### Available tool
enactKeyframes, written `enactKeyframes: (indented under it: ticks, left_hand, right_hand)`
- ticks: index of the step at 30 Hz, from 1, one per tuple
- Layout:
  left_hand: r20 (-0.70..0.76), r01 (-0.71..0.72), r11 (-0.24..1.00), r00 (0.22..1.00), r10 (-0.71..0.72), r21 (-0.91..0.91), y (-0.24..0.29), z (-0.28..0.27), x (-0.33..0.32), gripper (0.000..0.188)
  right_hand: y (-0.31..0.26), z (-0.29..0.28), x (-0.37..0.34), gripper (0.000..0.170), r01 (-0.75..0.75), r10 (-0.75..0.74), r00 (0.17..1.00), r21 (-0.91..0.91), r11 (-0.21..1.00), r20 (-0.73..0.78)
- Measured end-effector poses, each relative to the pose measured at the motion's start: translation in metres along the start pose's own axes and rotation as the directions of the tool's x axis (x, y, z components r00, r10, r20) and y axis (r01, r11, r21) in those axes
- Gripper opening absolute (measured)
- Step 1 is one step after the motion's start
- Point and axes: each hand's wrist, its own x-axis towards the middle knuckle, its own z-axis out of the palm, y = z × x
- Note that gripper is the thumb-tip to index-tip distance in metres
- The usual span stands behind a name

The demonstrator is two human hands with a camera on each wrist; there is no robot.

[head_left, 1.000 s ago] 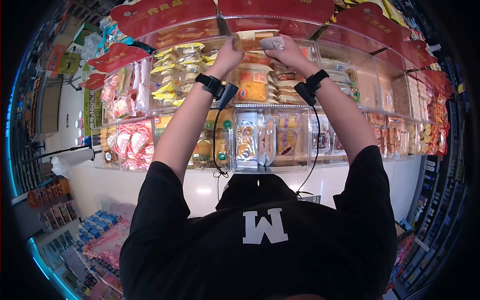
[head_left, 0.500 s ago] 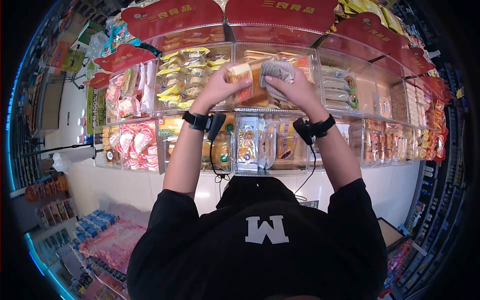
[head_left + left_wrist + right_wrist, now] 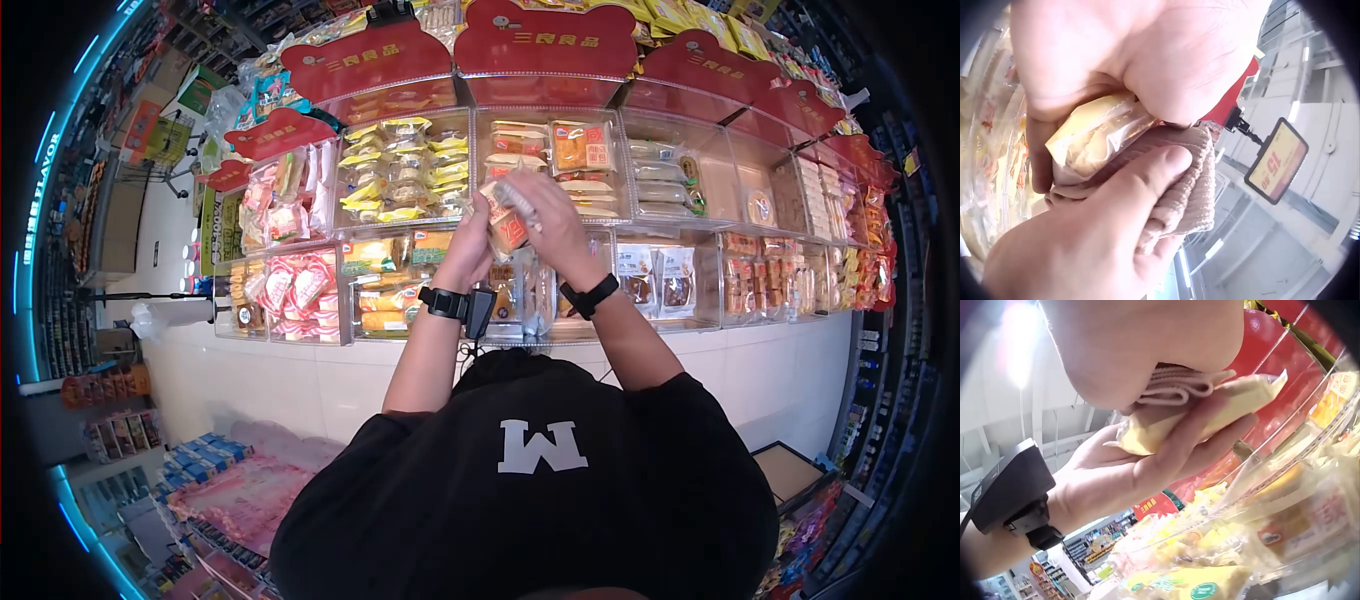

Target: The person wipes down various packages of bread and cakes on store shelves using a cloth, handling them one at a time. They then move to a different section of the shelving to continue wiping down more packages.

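Note:
My left hand (image 3: 468, 250) holds a clear-wrapped bread packet (image 3: 507, 232) above the front of the display bins. In the right wrist view its fingers curl under the packet (image 3: 1244, 403), which lies tilted. My right hand (image 3: 562, 238) grips a folded, ribbed greyish-pink cloth (image 3: 1194, 181), the thumb lying along its top. The cloth lies against the packet's wrapper, as the left wrist view shows. From the head view, the right hand covers most of the cloth. Just behind the hands, similar bread packets (image 3: 583, 147) fill a clear bin.
Clear bin walls (image 3: 472, 165) separate the compartments. Yellow-wrapped snacks (image 3: 405, 170) are left of the hands, and greenish packets (image 3: 655, 175) are to the right. Red sign boards (image 3: 545, 40) rise behind the bins. A price sign (image 3: 1277, 162) hangs in the left wrist view.
Both hands have come back from the rear of the bin toward the body, bringing the packet and cloth. The packet has turned from lying crosswise to more upright, and the hands are closer together.

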Motion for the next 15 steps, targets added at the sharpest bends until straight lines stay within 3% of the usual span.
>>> enactKeyframes:
  ticks: [1, 2, 3, 5, 7, 9, 11, 12, 13, 14, 15]
  left_hand:
    - [-0.001, 0.000, 1.000, 1.000, 0.000, -0.001, 0.002, 0.003, -0.002, 0.067]
    - [0.000, -0.010, 1.000, 1.000, 0.010, 0.003, 0.003, 0.006, -0.003, 0.066]
    - [0.000, -0.025, 1.000, 1.000, 0.025, 0.010, 0.005, 0.007, -0.002, 0.066]
    - [-0.012, -0.037, 0.999, 0.999, 0.037, 0.016, 0.007, 0.005, -0.007, 0.066]
    - [0.059, -0.099, 0.994, 0.993, 0.102, -0.053, 0.013, 0.002, -0.010, 0.064]
    - [0.035, -0.122, 0.990, 0.992, 0.125, -0.071, 0.009, 0.004, -0.010, 0.064]
    - [-0.008, -0.162, 0.982, 0.987, 0.162, -0.102, 0.006, 0.003, -0.007, 0.064]
    - [-0.008, -0.166, 0.981, 0.986, 0.166, -0.099, 0.009, 0.000, -0.004, 0.064]
    - [-0.010, -0.071, 0.987, 0.997, 0.070, -0.146, 0.011, -0.006, -0.004, 0.062]
    - [-0.006, 0.029, 0.980, 0.999, -0.031, -0.195, 0.010, -0.010, -0.005, 0.059]
    - [-0.004, 0.033, 0.980, 0.999, -0.034, -0.194, 0.008, -0.006, -0.007, 0.059]
  right_hand:
    - [0.003, -0.003, 0.004, 0.051, -0.117, 0.111, 0.991, -0.082, 0.990, -0.080]
    - [0.003, -0.003, 0.002, 0.054, -0.202, 0.201, 0.976, -0.002, 0.979, -0.084]
    - [-0.009, -0.003, 0.002, 0.054, -0.199, 0.199, 0.977, 0.000, 0.980, -0.077]
    - [-0.035, -0.001, -0.003, 0.052, 0.126, -0.126, 0.989, 0.002, 0.992, 0.080]
    - [-0.028, -0.001, -0.006, 0.051, 0.104, -0.113, 0.987, 0.080, 0.991, 0.115]
    - [-0.010, 0.006, -0.007, 0.052, -0.191, 0.192, 0.981, 0.036, 0.981, -0.011]
    - [-0.012, 0.006, -0.010, 0.053, -0.175, 0.180, 0.983, 0.100, 0.979, -0.038]
    - [-0.027, 0.000, -0.010, 0.047, -0.003, -0.010, 0.995, 0.127, 0.992, 0.103]
    - [-0.036, -0.003, -0.013, 0.041, 0.155, -0.196, 0.952, 0.180, 0.971, 0.235]
    - [-0.033, -0.004, -0.014, 0.041, 0.064, -0.119, 0.970, 0.251, 0.966, 0.213]
    - [-0.024, -0.001, -0.017, 0.041, 0.062, -0.116, 0.971, 0.248, 0.967, 0.211]
